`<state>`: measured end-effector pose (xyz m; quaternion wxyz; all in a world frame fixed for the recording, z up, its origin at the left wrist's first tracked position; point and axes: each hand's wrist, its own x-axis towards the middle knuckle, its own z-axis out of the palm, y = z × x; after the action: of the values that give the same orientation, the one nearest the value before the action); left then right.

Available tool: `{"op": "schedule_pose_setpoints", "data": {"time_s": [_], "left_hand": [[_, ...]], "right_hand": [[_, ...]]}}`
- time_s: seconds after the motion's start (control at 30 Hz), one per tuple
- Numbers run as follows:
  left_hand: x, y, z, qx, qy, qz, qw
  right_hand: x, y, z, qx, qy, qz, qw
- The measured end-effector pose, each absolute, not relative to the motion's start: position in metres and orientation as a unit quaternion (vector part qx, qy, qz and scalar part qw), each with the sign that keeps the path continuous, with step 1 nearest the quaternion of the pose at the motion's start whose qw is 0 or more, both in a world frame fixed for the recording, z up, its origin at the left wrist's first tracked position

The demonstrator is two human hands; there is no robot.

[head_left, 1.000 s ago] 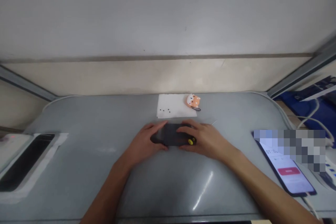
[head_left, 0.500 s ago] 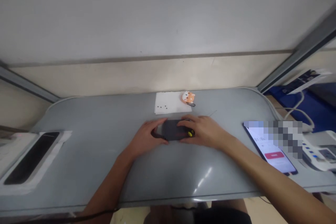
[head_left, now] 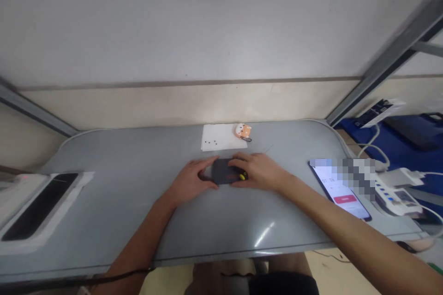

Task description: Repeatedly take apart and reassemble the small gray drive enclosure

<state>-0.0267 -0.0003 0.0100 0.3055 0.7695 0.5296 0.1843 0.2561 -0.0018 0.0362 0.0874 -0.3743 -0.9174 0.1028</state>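
Observation:
A dark flat rectangular object [head_left: 223,171] with a small yellow mark near its right end lies on the grey table [head_left: 121,156], between my two hands. My left hand [head_left: 195,179] grips its left end, thumb at the near edge and fingers at the far edge. At the other end, my right hand [head_left: 254,170] is closed round it in the same way and partly covers it. Just beyond them, white paper [head_left: 221,134] with several tiny dark pieces bears an orange and white animal-shaped case [head_left: 243,131] with a dark clip.
On the right lie a lit phone [head_left: 341,189] and a white power strip [head_left: 394,196] with cables. A black phone-like slab [head_left: 39,205] rests on white material at the left. A wall [head_left: 194,101] stands behind the table, with metal posts at both sides.
The view has shifted slightly, showing more of the right side. Both hands keep their hold on the dark object, with little change in their pose.

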Motion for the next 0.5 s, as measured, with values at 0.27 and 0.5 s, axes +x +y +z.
{"op": "schedule_pose_setpoints", "data": {"time_s": [0.27,0.5], "left_hand": [[-0.027,0.000,0.004,0.803,0.482,0.217,0.276],[-0.028,-0.005,0.007,0.820,0.462,0.230,0.249]], "right_hand": [[0.267,0.004,0.068,-0.433,-0.807,0.258,0.308],[0.266,0.035,0.050,-0.477,-0.485,0.366,0.635]]}}
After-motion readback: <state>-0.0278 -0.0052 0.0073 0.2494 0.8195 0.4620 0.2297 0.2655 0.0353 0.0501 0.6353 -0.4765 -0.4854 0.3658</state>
